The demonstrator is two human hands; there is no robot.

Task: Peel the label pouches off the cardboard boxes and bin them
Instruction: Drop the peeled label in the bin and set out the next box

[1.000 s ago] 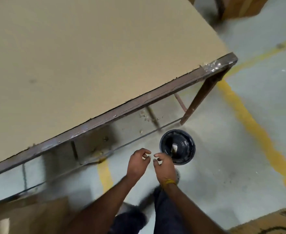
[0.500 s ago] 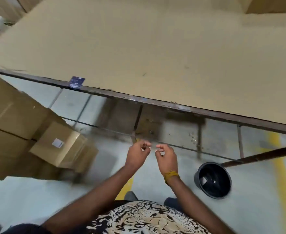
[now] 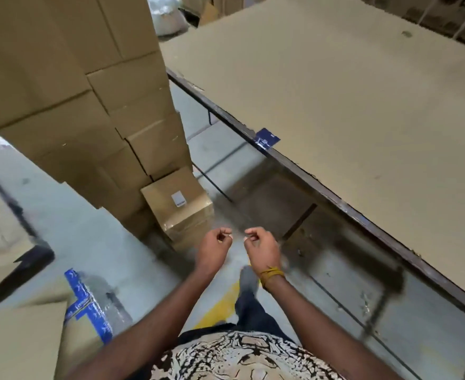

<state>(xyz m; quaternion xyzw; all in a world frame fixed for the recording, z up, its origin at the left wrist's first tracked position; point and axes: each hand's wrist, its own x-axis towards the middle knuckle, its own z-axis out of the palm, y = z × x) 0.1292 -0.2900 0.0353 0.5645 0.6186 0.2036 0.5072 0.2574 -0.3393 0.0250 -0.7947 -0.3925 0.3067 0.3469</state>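
Observation:
A small cardboard box point(image 3: 191, 215) stands on the floor ahead of me at the foot of a tall stack, and a white label pouch point(image 3: 178, 200) is stuck on its top face. My left hand point(image 3: 215, 246) and my right hand point(image 3: 261, 248) hover side by side just in front of that box, a little apart from each other. Both have their fingers curled in against the thumb, and I see nothing held in either. A yellow band circles my right wrist. The bin is out of view.
A tall stack of cardboard boxes point(image 3: 88, 91) rises at the left. A big board-topped table point(image 3: 335, 105) fills the right, with a blue tag point(image 3: 267, 139) on its near edge. A box with blue tape point(image 3: 88, 308) lies at lower left. A yellow floor line runs under me.
My view has swung left, away from the black bin, which has left the frame; the box stack has come into view. My hands stay close together with fingers curled.

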